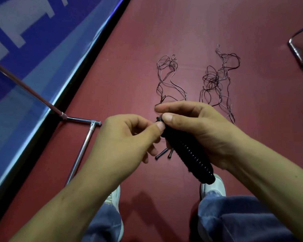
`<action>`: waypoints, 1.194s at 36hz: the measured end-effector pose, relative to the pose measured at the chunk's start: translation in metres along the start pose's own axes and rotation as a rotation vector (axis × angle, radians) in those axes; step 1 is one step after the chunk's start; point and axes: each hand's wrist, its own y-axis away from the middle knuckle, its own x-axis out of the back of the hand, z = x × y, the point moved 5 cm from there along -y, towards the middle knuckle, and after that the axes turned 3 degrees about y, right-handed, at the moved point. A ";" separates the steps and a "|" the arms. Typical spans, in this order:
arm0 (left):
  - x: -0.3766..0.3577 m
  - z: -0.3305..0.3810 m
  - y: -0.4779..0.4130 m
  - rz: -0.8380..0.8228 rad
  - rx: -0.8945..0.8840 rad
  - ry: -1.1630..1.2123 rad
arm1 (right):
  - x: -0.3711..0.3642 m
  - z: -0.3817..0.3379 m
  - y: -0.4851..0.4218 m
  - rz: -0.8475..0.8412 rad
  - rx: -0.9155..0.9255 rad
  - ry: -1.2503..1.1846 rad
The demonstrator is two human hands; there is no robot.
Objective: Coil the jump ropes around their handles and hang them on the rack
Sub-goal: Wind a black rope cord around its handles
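Note:
A black ribbed jump-rope handle (191,154) is held over the red floor in the middle of the view. My right hand (199,130) grips its upper part, thumb near the tip. My left hand (129,137) pinches at the handle's top end, where the thin rope leaves it. Two tangled piles of thin dark rope lie on the floor beyond the hands, one pile (168,79) on the left and another pile (219,79) on the right. Two small dark rod ends (164,153) show just below my left hand's fingers.
A chrome rack base (82,151) with a slanted pole (24,86) stands at the left, beside a blue and white wall panel (33,49). Another chrome frame (299,49) is at the upper right. My jeans and white shoes (215,186) are at the bottom.

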 end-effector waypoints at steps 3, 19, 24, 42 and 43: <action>0.001 -0.001 -0.001 -0.020 0.054 0.126 | 0.003 -0.001 0.001 0.000 0.016 0.048; -0.005 0.003 0.000 0.257 -0.030 -0.067 | -0.009 0.008 0.000 -0.114 -0.020 0.188; -0.002 0.014 -0.001 0.224 -0.106 -0.129 | -0.009 0.006 -0.001 -0.169 0.007 0.273; -0.001 -0.003 -0.017 -0.152 -0.078 0.003 | 0.006 0.002 -0.001 -0.094 0.078 0.381; 0.000 -0.002 -0.017 -0.135 -0.099 -0.008 | 0.006 0.002 0.000 -0.105 0.065 0.366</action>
